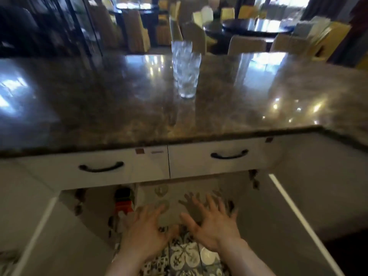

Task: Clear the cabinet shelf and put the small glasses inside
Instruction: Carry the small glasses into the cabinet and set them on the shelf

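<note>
Here, from the largest thing down:

Countertop: the polished marble countertop (99,100) spans the view, glossy and hard; we would set glass down on it gently.

Cabinet: below the drawers the cabinet (199,188) stands with both doors swung wide; its shelf is pale and in shadow, with a red and black object (123,200) at its left edge that we cannot identify.

Tall glasses: a nested stack of cut-pattern glasses (186,68) stands upright near the middle of the countertop, toward its far edge, well apart from our hands. We judge it rigid, brittle, fairly heavy as a stack and slick on the sides; we would grip low around the outer glass, one hand under the base.

Small glasses: two faint round rims (161,191) show at the front of the shelf; too blurred to be sure.

Left hand: our left hand (147,232) reaches toward the shelf, fingers spread, holding nothing.

Right hand: our right hand (213,226) is beside it, fingers splayed, empty.
</note>
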